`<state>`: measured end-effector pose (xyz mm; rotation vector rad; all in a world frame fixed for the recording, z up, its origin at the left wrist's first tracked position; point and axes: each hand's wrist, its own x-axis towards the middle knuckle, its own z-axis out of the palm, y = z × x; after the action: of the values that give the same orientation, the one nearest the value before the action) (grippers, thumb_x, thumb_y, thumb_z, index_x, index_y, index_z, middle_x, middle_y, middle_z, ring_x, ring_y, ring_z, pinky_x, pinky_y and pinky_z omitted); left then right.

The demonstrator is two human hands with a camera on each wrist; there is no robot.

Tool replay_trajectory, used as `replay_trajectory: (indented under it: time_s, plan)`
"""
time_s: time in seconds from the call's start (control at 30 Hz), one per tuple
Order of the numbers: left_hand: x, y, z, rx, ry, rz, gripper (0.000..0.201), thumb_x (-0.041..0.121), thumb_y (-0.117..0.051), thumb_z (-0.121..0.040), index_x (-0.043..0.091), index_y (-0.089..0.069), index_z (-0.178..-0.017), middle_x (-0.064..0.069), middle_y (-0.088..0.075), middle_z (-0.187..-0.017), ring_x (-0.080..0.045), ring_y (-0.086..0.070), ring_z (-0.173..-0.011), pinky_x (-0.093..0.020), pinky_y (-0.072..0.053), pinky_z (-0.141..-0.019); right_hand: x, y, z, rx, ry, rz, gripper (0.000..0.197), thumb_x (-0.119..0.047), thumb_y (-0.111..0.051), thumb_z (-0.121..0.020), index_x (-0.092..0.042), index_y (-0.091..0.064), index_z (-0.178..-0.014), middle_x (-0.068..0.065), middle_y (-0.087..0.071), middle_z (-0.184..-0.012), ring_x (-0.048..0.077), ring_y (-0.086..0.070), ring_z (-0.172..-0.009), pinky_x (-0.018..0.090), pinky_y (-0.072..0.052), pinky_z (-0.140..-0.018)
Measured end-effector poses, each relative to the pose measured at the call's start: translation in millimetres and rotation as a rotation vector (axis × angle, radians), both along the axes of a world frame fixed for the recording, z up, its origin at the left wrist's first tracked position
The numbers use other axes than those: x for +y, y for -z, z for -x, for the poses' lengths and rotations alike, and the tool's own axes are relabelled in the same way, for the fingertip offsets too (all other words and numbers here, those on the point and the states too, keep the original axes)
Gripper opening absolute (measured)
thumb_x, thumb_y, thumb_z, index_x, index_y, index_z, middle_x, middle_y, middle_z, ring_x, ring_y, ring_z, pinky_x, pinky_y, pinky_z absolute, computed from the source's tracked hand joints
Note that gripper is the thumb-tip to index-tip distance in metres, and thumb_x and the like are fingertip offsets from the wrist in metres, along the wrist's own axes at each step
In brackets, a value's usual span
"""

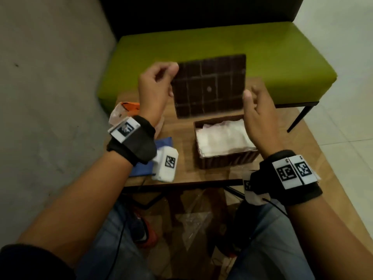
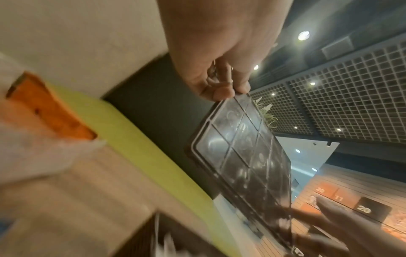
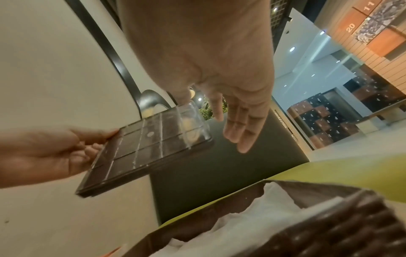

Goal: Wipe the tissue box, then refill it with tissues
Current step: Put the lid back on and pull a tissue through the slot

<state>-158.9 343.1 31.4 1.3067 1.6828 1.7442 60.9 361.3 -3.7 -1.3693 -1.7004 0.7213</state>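
A dark flat lid (image 1: 210, 87) with a grid of ribs is held tilted in the air above the table. My left hand (image 1: 173, 71) pinches its upper left corner between thumb and fingers, which the left wrist view shows at the lid (image 2: 241, 156) top edge. My right hand (image 1: 252, 102) is beside the lid's right edge with straight fingers (image 3: 239, 125); whether it touches the lid I cannot tell. Below it the brown ribbed tissue box (image 1: 224, 163) stands lidless on the table, filled with white tissues (image 1: 222, 136).
The small wooden table (image 1: 286, 126) has an orange and white plastic pack (image 1: 125, 110) at its left and a blue cloth (image 1: 144, 166) near the front left. A green bench (image 1: 201, 43) stands right behind it. A grey wall (image 1: 50, 77) runs along the left.
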Motion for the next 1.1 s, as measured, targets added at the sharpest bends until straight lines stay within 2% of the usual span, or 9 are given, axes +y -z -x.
replay_trajectory:
  time_s: [0.07, 0.13, 0.2, 0.3, 0.43, 0.53, 0.7, 0.83, 1.1]
  plan:
    - [-6.0, 19.5, -14.9, -0.130, 0.023, 0.121, 0.013, 0.026, -0.061, -0.090, 0.018, -0.066, -0.081, 0.015, -0.054, -0.058, -0.002, -0.045, -0.048, -0.023, -0.038, -0.048, -3.3, 3.5, -4.7, 0.001, 0.043, -0.013, 0.041, -0.040, -0.033, -0.098, -0.007, -0.056, -0.107, 0.014, -0.059, -0.103, 0.029, -0.054, -0.096, 0.037, -0.041, -0.076]
    - [-10.9, 40.8, -29.1, -0.175, -0.006, 0.223, 0.020, 0.030, -0.061, -0.090, 0.012, -0.069, -0.084, 0.015, -0.060, -0.060, -0.003, -0.052, -0.057, -0.026, -0.044, -0.056, -8.6, 8.1, -12.0, -0.046, 0.102, 0.043, 0.030, -0.030, -0.035, -0.101, -0.009, -0.052, -0.088, 0.011, -0.056, -0.084, 0.026, -0.051, -0.080, 0.033, -0.029, -0.061]
    - [-13.2, 61.1, -40.1, -0.171, -0.048, 0.267, 0.027, 0.031, -0.061, -0.090, 0.007, -0.071, -0.086, -0.003, -0.071, -0.079, -0.014, -0.061, -0.074, -0.036, -0.050, -0.072, -13.5, 14.9, -18.9, -0.129, 0.128, 0.100, 0.029, -0.025, -0.037, -0.102, -0.011, -0.052, -0.081, 0.004, -0.050, -0.068, 0.024, -0.046, -0.069, 0.035, -0.021, -0.053]
    - [-14.9, 85.9, -52.8, -0.133, -0.106, 0.304, 0.033, 0.034, -0.059, -0.090, 0.004, -0.070, -0.082, -0.014, -0.071, -0.085, -0.025, -0.064, -0.081, -0.040, -0.051, -0.075, -11.8, 33.5, -26.3, -0.172, 0.140, 0.142, 0.030, -0.022, -0.040, -0.101, -0.005, -0.061, -0.087, 0.000, -0.044, -0.058, 0.024, -0.045, -0.064, 0.027, -0.023, -0.047]
    - [-15.7, 105.9, -63.6, -0.123, -0.148, 0.306, 0.024, 0.028, -0.058, -0.091, 0.008, -0.067, -0.083, -0.008, -0.068, -0.085, -0.021, -0.062, -0.082, -0.034, -0.050, -0.075, -6.9, 54.4, -27.8, -0.118, 0.161, 0.159, 0.033, -0.024, -0.040, -0.097, -0.008, -0.062, -0.116, 0.010, -0.052, -0.077, 0.025, -0.052, -0.074, 0.029, -0.030, -0.057]
    - [-13.4, 109.9, -67.6, -0.113, -0.149, 0.291, 0.015, 0.025, -0.057, -0.092, 0.012, -0.064, -0.088, -0.007, -0.066, -0.094, -0.019, -0.061, -0.088, -0.030, -0.048, -0.077, -6.2, 62.4, -27.3, -0.091, 0.184, 0.165, 0.047, -0.031, -0.032, -0.087, -0.007, -0.062, -0.115, 0.018, -0.058, -0.087, 0.032, -0.056, -0.084, 0.032, -0.034, -0.067]
    - [-3.5, 109.0, -66.5, -0.012, -0.139, 0.321, 0.011, 0.022, -0.058, -0.091, 0.013, -0.060, -0.086, -0.009, -0.061, -0.094, -0.017, -0.054, -0.085, -0.016, -0.038, -0.062, -1.0, 64.5, -26.4, -0.077, 0.203, 0.246, 0.028, -0.015, -0.039, -0.096, 0.001, -0.054, -0.114, 0.025, -0.056, -0.113, 0.035, -0.053, -0.101, 0.032, -0.035, -0.076]
    - [3.4, 106.7, -64.9, 0.062, -0.146, 0.379, 0.021, 0.027, -0.055, -0.092, 0.007, -0.061, -0.090, -0.012, -0.060, -0.098, -0.016, -0.050, -0.086, -0.021, -0.033, -0.070, -2.0, 64.5, -20.8, -0.100, 0.208, 0.214, 0.030, -0.017, -0.037, -0.101, 0.004, -0.050, -0.118, 0.024, -0.049, -0.122, 0.035, -0.046, -0.111, 0.036, -0.034, -0.088]
    - [2.3, 106.6, -62.9, 0.209, -0.138, 0.373, 0.023, 0.024, -0.053, -0.093, 0.004, -0.062, -0.091, -0.017, -0.060, -0.097, -0.015, -0.045, -0.082, -0.016, -0.022, -0.059, -4.4, 67.4, -19.1, -0.163, 0.211, 0.179, 0.029, -0.018, -0.036, -0.102, 0.004, -0.049, -0.116, 0.024, -0.047, -0.120, 0.033, -0.043, -0.110, 0.030, -0.029, -0.084]
